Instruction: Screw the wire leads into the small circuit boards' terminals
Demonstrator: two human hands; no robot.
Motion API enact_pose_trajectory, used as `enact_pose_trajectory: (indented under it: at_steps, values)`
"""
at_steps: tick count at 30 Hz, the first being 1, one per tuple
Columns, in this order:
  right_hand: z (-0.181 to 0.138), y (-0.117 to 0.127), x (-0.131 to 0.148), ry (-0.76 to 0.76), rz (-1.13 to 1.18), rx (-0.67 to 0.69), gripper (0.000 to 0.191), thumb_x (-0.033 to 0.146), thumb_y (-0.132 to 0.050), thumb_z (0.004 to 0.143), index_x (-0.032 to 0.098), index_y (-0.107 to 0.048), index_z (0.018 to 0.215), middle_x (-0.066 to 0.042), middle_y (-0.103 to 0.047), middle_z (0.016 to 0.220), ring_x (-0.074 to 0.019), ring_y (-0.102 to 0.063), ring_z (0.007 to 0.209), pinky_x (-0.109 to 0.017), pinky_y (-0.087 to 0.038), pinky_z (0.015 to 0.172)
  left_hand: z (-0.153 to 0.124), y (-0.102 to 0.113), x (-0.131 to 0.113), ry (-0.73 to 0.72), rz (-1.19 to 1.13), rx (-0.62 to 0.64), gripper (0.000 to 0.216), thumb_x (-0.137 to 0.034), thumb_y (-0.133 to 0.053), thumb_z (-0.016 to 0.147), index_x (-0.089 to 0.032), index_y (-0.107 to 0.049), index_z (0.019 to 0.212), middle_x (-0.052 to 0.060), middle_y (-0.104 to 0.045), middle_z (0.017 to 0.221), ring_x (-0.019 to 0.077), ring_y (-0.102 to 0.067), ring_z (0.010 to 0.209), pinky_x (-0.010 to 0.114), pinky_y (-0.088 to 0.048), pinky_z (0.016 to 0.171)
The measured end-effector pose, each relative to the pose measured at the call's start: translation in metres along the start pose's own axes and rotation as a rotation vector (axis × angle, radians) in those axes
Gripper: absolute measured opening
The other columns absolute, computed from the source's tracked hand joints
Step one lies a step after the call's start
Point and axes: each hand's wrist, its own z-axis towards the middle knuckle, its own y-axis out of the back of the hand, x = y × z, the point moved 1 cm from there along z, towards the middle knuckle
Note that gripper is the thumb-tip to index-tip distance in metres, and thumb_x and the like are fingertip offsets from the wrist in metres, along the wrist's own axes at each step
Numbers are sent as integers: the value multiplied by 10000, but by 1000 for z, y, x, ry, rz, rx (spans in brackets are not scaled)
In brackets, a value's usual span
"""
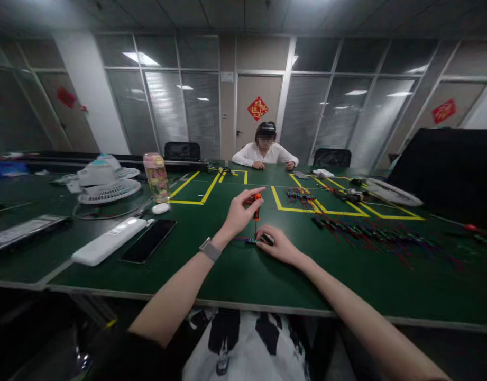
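My left hand (238,212), with a watch on its wrist, pinches the orange and black handle of a screwdriver (257,214). The screwdriver stands upright, and its thin shaft points down at a small green circuit board (249,241) with red and blue wires running left. Resting on the table, my right hand (282,246) has its fingertips closed at the board's right end, beside the shaft. A dark piece shows beneath its fingers; I cannot make out what it is.
Several wired circuit boards (370,233) lie in a long row at right, with another bunch (301,196) behind. At left are a phone (150,241), a white power strip (110,241), a bottle (156,177) and fans (108,190). A person (266,151) sits opposite.
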Motion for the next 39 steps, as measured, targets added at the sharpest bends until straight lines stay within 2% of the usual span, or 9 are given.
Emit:
enact_pose_trajectory:
  at_steps: [6,8,13,18,25,28,31,35,39]
  values:
    - [-1,0,-2,-11,7,-5,11,180,-591,794,189,-587,790,-63,-646,908,-204,-600,881,-356,-458,839,-1,-2,-4,36,-140,112,365,-234,-517,869,-229,-591,1227,60,-602,1097,144,-601,935,245,-489,801]
    - [-1,1,-2,-18,11,-2,13,180,-594,796,191,-591,791,-65,-647,921,-206,-603,896,-361,-459,849,-1,-1,-5,51,-167,114,383,-223,-511,870,-213,-572,1248,62,-623,1055,146,-616,901,257,-495,792]
    - [0,0,-1,-33,2,-5,29,162,-605,778,185,-590,785,-68,-651,922,-208,-610,894,-365,-463,848,-2,2,-3,-43,74,-29,335,-244,-645,786,-213,-661,1119,43,-576,975,135,-569,878,251,-479,810]
    - [0,1,1,-42,-9,-11,65,144,-616,758,187,-586,796,-60,-655,907,-202,-614,872,-351,-466,827,-1,-1,1,46,-141,84,412,-188,-460,887,-214,-530,1292,69,-608,1085,141,-604,931,266,-481,827]
    - [-1,1,-1,-49,-4,-14,67,158,-621,763,189,-576,802,-55,-653,901,-202,-610,869,-350,-464,821,-3,0,-4,-65,101,-15,351,-238,-628,798,-211,-640,1147,47,-585,994,140,-566,894,263,-473,827]
    - [-1,0,-4,-43,8,-14,54,165,-619,772,187,-578,800,-56,-650,904,-200,-607,870,-353,-459,828,-2,0,-4,-3,-35,68,374,-247,-528,864,-217,-586,1233,64,-589,1068,152,-580,956,270,-474,841]
    - [-1,-1,-7,-32,23,-11,37,173,-614,784,190,-582,792,-51,-649,903,-193,-606,872,-346,-459,830,-2,-2,-3,76,-168,118,410,-244,-470,893,-203,-528,1297,55,-628,995,131,-618,839,258,-491,778]
    - [0,-2,-8,-26,27,-14,32,181,-614,787,193,-585,785,-45,-649,897,-189,-607,866,-342,-462,827,-4,-2,-6,-2,-34,64,379,-267,-580,838,-226,-607,1214,42,-610,999,123,-583,837,232,-480,771]
    - [0,-1,-7,-29,26,-14,39,163,-613,777,190,-586,784,-44,-650,895,-187,-608,861,-338,-462,827,-4,-3,-6,27,-107,110,389,-237,-470,897,-230,-550,1278,54,-615,1071,136,-596,933,249,-476,825]
